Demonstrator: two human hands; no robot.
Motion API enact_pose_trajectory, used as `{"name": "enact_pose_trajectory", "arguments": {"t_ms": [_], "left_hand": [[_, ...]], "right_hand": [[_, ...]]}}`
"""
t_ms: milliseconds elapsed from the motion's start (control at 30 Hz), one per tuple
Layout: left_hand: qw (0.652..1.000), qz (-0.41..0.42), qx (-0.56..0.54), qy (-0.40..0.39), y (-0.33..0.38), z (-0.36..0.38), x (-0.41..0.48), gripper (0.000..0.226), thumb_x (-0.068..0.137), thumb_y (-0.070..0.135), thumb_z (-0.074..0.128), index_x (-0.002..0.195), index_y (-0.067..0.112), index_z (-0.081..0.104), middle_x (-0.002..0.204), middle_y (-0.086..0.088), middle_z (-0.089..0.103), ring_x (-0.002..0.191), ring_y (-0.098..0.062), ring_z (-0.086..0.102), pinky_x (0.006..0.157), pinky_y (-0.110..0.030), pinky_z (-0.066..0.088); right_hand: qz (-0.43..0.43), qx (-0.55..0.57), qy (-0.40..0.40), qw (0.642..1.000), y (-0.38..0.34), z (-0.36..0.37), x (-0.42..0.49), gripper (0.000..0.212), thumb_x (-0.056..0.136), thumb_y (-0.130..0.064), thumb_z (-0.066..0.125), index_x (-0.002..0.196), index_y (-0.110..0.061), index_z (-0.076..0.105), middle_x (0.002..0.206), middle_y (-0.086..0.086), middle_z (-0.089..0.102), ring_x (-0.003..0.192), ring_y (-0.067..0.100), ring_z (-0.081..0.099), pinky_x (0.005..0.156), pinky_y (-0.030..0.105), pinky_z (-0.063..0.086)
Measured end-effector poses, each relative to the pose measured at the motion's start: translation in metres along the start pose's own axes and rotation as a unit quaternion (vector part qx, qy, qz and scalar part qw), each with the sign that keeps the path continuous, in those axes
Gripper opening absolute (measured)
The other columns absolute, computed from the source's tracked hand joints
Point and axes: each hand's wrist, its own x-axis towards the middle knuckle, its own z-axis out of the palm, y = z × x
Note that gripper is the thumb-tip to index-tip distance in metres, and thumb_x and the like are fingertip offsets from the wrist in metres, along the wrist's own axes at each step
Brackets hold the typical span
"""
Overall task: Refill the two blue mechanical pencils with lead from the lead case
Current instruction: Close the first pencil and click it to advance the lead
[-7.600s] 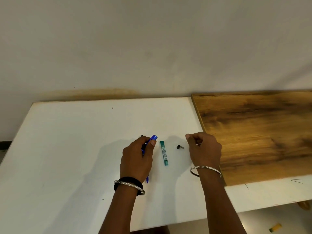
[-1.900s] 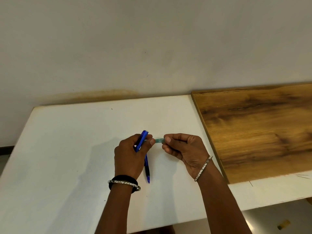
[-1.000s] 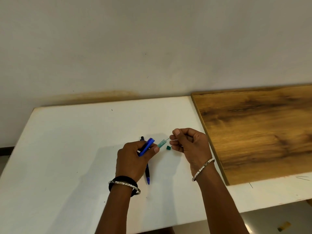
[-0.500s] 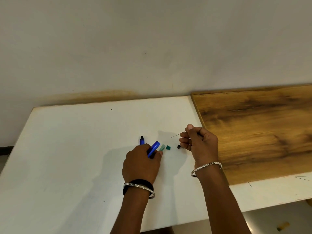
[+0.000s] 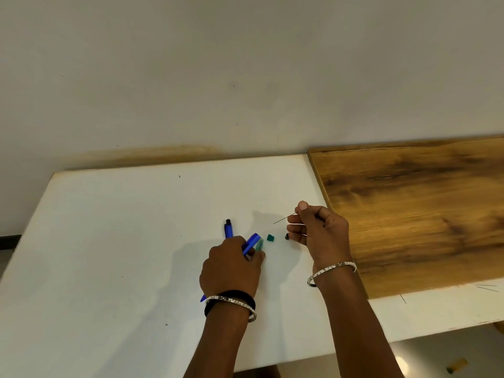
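View: head camera, looking forward and down
Surface: white table [image 5: 109, 241] against a pale wall, with a wooden board [image 5: 409, 208] lying over its right part
Left hand: left hand [image 5: 231, 266] sits low on the table near the middle, back upward, fingers curled round the first blue pencil [image 5: 251, 242]
First blue pencil: slanted in that grip, far end sticking out past the thumb toward the far right, tip showing by the wrist on the left
Second blue pencil: second blue pencil [image 5: 228, 229] lies on the table just beyond the left knuckles, black end farthest, near part hidden under the hand
Lead case: pale teal lead case [image 5: 261, 244], blurred, just right of the first blue pencil at the left thumb; whether the thumb holds it cannot be told
Cap: green cap [image 5: 270, 237] on the table, just right of the lead case
Black piece: small black piece [image 5: 287, 236] on the table right of the green cap, at the lowest right fingertips
Right hand: right hand [image 5: 319, 230] beside the board's left edge, thumb and forefinger pinching the lead [image 5: 283, 220], other fingers curled in
Lead: thin and dark, slanting from the pinch down to the left, free end far of the green cap
Wrists: black band [image 5: 231, 297] with a bangle on the left, silver bangle [image 5: 332, 270] on the right
Slivers: thin dark slivers [image 5: 488, 287] on the table's near right, by the board's near edge
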Motion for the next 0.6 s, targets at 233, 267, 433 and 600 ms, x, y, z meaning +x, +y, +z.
{"name": "enact_pose_trajectory", "arguments": {"t_ms": [233, 267, 433, 600], "left_hand": [[1.000, 0.016, 0.015, 0.000, 0.000, 0.003, 0.001, 0.031, 0.082, 0.055, 0.060, 0.098, 0.029, 0.062, 0.091, 0.005, 0.064, 0.070, -0.011, 0.052, 0.058, -0.024, 0.037], [1.000, 0.020, 0.016, 0.002, 0.000, 0.003, 0.001, 0.032, 0.082, 0.056, 0.059, 0.099, 0.029, 0.061, 0.090, 0.006, 0.063, 0.071, -0.011, 0.052, 0.058, -0.024, 0.037], [0.996, 0.063, -0.059, 0.011, 0.003, 0.000, 0.003, 0.032, 0.084, 0.060, 0.054, 0.080, 0.027, 0.055, 0.068, 0.008, 0.051, 0.056, -0.010, 0.045, 0.051, -0.017, 0.030], [0.981, 0.125, -0.145, 0.037, 0.002, 0.000, 0.005, 0.036, 0.083, 0.060, 0.051, 0.086, 0.026, 0.062, 0.058, 0.012, 0.046, 0.050, -0.009, 0.042, 0.050, -0.014, 0.028]], "right_hand": [[0.001, -0.008, -0.006, 1.000, 0.001, 0.000, 0.001, 0.019, 0.089, -0.024, 0.065, 0.087, -0.006, 0.068, 0.073, 0.008, 0.071, 0.060, 0.019, 0.068, 0.059, 0.032, 0.060], [-0.001, -0.009, -0.007, 1.000, 0.001, 0.001, 0.000, 0.018, 0.089, -0.024, 0.065, 0.087, -0.006, 0.068, 0.073, 0.007, 0.072, 0.059, 0.018, 0.069, 0.059, 0.032, 0.060], [-0.030, -0.008, -0.023, 0.999, -0.003, 0.003, -0.002, 0.016, 0.089, -0.026, 0.064, 0.085, -0.011, 0.068, 0.073, 0.005, 0.073, 0.059, 0.016, 0.070, 0.055, 0.028, 0.059], [-0.069, 0.019, -0.039, 0.997, -0.012, 0.009, -0.009, 0.015, 0.090, -0.026, 0.062, 0.086, -0.012, 0.067, 0.070, 0.002, 0.074, 0.059, 0.018, 0.069, 0.053, 0.030, 0.059]]}}
